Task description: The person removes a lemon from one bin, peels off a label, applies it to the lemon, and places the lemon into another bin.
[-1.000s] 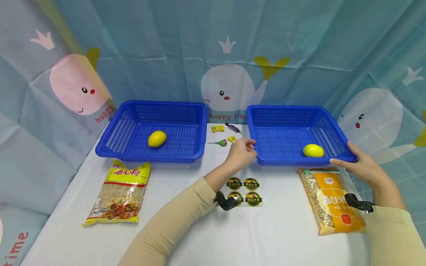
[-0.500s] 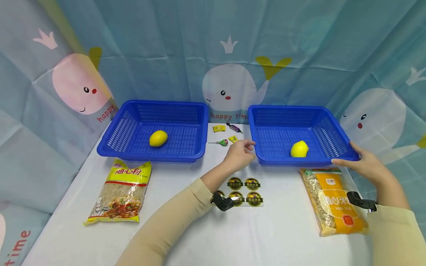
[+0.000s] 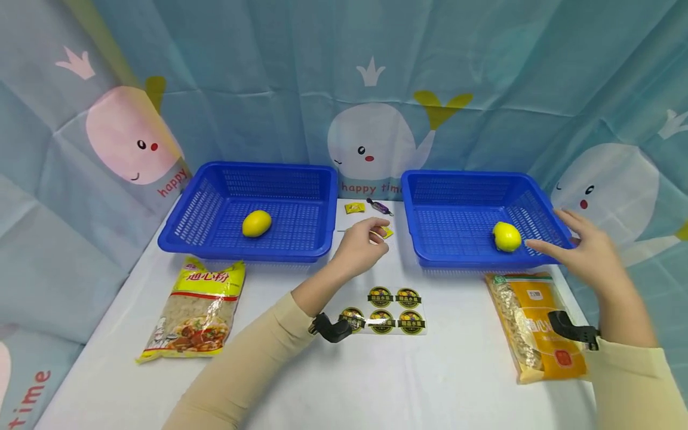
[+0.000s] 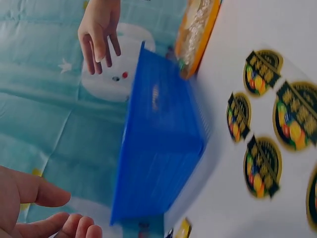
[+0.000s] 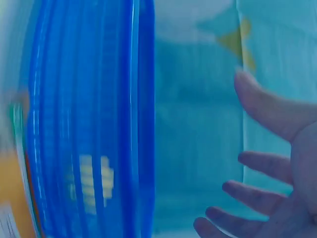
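Observation:
The right blue basket (image 3: 484, 261) stands upright on the table with a lemon (image 3: 507, 237) in its front right part. To its left, my left hand (image 3: 361, 249) is held in the air with loosely bent fingers and nothing in them. A gap shows between that hand (image 4: 47, 210) and the basket wall (image 4: 163, 144) in the left wrist view. My right hand (image 3: 588, 254) hovers by the basket's front right corner, thumb spread from the fingers. In the right wrist view, this hand (image 5: 277, 183) is apart from the basket's rim (image 5: 143, 109) and holds nothing.
At the left stands another blue basket (image 3: 244, 251) with a lemon (image 3: 256, 224). Wrapped candies (image 3: 355, 208) lie between the baskets. In front are a yellow food packet (image 3: 190, 310), a sheet of round stickers (image 3: 381, 319) and an orange packet (image 3: 537, 328). A curtain (image 3: 290, 119) hangs behind.
Both hands have let go of the right basket; the left hand has moved left and the right hand has lifted off its corner. The lemon inside has rolled left, then back right.

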Demonstrator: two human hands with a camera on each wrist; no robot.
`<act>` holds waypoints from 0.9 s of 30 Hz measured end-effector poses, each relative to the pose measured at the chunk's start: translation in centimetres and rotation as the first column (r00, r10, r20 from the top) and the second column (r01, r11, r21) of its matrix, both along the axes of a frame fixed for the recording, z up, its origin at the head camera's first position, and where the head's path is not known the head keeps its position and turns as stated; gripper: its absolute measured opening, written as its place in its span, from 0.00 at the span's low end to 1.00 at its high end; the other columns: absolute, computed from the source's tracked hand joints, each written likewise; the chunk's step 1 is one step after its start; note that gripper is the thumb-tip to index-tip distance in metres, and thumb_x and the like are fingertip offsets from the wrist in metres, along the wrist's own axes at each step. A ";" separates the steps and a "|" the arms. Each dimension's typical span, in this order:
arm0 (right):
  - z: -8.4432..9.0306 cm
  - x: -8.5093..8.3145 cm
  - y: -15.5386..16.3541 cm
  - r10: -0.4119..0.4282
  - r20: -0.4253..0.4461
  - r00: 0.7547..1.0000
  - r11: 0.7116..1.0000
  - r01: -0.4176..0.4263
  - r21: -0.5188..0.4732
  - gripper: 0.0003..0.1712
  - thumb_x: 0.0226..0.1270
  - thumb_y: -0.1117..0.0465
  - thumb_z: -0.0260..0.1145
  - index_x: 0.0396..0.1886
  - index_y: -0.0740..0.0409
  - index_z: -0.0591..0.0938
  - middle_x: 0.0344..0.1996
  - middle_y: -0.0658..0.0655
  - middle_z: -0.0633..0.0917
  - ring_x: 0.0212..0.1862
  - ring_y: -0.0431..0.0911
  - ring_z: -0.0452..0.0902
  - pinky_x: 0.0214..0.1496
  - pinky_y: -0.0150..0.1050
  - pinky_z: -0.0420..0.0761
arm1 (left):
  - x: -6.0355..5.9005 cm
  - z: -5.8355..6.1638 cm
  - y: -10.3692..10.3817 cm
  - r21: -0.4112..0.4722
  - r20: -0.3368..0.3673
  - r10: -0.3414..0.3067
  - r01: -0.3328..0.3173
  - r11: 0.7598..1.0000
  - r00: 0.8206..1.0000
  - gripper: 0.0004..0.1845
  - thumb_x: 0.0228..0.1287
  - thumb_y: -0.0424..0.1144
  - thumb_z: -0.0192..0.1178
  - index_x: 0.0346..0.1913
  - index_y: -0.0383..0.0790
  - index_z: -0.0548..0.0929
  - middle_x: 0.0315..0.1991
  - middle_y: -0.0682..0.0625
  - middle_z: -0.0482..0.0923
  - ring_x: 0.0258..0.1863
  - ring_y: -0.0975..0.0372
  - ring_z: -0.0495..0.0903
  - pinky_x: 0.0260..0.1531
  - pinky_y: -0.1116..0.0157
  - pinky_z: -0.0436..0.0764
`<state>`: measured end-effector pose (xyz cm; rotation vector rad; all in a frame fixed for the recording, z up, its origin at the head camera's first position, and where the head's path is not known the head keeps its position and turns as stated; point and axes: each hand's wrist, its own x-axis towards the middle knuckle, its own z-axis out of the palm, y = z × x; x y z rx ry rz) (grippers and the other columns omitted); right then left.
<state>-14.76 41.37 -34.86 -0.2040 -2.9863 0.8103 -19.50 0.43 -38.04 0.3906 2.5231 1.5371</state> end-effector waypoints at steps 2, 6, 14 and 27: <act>0.4 -0.1 -1.7 0.009 -0.044 0.999 0.999 -0.010 -0.033 0.52 0.67 0.38 0.67 0.81 0.52 0.56 0.79 0.69 0.54 0.66 0.77 0.63 0.60 0.68 0.74 | 0.0 0.3 -1.0 0.011 -0.010 0.020 -0.020 1.000 1.000 0.26 0.60 0.29 0.59 0.64 0.40 0.79 0.47 0.47 0.82 0.46 0.59 0.82 0.42 0.64 0.82; 0.6 -0.2 -5.1 0.003 -0.094 0.996 0.992 -0.015 -0.127 0.48 0.65 0.37 0.69 0.78 0.50 0.64 0.74 0.67 0.66 0.65 0.69 0.71 0.49 0.24 0.80 | -0.4 0.9 -3.3 0.022 -0.021 0.077 -0.077 0.997 0.997 0.25 0.61 0.29 0.60 0.63 0.42 0.80 0.46 0.49 0.82 0.46 0.59 0.82 0.42 0.63 0.82; 0.1 -0.4 -12.5 0.075 -0.172 0.982 0.958 -0.119 -0.262 0.41 0.62 0.39 0.72 0.73 0.45 0.73 0.67 0.61 0.78 0.60 0.59 0.80 0.45 0.18 0.78 | -1.6 2.9 -8.4 -0.019 -0.027 0.171 -0.172 0.985 0.985 0.21 0.68 0.42 0.65 0.63 0.45 0.80 0.52 0.47 0.80 0.51 0.56 0.78 0.53 0.57 0.82; -1.1 -2.1 -23.3 0.284 -0.251 0.925 0.814 -0.371 -0.446 0.39 0.59 0.47 0.78 0.70 0.43 0.76 0.67 0.51 0.78 0.65 0.52 0.77 0.60 0.51 0.82 | -4.6 2.3 -15.6 -0.065 -0.041 0.231 -0.233 0.970 0.972 0.34 0.67 0.62 0.62 0.69 0.48 0.75 0.58 0.46 0.76 0.62 0.53 0.71 0.61 0.47 0.74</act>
